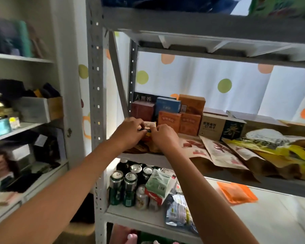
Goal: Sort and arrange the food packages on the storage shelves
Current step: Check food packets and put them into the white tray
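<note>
Small orange-brown packet (149, 127), held upright at left end of the grey middle shelf (144, 158), just in front of the orange boxes (179, 123). Behind these, stacked maroon, blue and tan boxes (167, 105). Right of the orange boxes: kraft pouches (217, 152) lying flat, overlapping, then a yellow bag (271, 147).

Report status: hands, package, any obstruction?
Left hand and right hand both pinch small packet at shelf left end. Boxes close behind. Pouches lie right.
</note>
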Action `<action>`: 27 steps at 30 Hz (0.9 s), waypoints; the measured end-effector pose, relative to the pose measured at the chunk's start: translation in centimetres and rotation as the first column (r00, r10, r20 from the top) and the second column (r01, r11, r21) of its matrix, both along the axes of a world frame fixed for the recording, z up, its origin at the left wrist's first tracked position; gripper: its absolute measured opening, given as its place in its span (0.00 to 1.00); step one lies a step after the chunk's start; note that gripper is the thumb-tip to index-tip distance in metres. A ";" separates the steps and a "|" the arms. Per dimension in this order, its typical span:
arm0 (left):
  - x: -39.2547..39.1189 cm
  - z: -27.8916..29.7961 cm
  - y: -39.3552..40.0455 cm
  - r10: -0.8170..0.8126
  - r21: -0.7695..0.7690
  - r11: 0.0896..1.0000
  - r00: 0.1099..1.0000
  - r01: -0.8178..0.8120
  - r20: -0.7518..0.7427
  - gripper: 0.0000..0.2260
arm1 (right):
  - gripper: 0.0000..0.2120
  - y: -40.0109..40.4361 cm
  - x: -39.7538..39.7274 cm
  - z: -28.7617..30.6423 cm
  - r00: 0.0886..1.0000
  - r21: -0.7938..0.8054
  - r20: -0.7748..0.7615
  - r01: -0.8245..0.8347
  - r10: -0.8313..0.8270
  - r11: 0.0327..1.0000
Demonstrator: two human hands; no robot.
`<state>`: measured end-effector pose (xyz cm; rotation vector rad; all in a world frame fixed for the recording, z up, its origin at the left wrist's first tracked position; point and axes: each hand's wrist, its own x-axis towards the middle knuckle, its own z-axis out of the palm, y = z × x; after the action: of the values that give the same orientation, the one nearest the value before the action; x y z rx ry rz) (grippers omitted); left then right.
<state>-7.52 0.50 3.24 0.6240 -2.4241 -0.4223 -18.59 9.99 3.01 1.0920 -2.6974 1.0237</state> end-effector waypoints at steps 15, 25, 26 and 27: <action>-0.8 0.4 1.9 -0.011 -0.317 0.947 0.990 0.056 0.141 0.14 | 0.23 6.5 -1.2 -0.6 0.943 0.171 -0.332 0.041 0.019 0.984; -2.3 -0.7 4.8 -0.164 -0.458 0.850 0.957 0.259 0.238 0.17 | 0.42 12.5 -2.7 -2.6 0.958 0.497 -0.284 0.108 0.043 0.861; -2.3 -1.0 4.9 -0.162 -0.465 0.843 0.952 0.271 0.260 0.18 | 0.39 12.5 -2.6 -2.8 0.949 0.496 -0.313 0.135 0.031 0.858; -2.3 -1.1 5.0 -0.163 -0.473 0.834 0.945 0.285 0.283 0.18 | 0.35 12.5 -2.4 -3.0 0.938 0.488 -0.345 0.158 0.023 0.859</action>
<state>-9.82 5.52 2.09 0.1548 -2.6852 0.2248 -20.95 22.44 0.02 1.0930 -2.7393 0.0667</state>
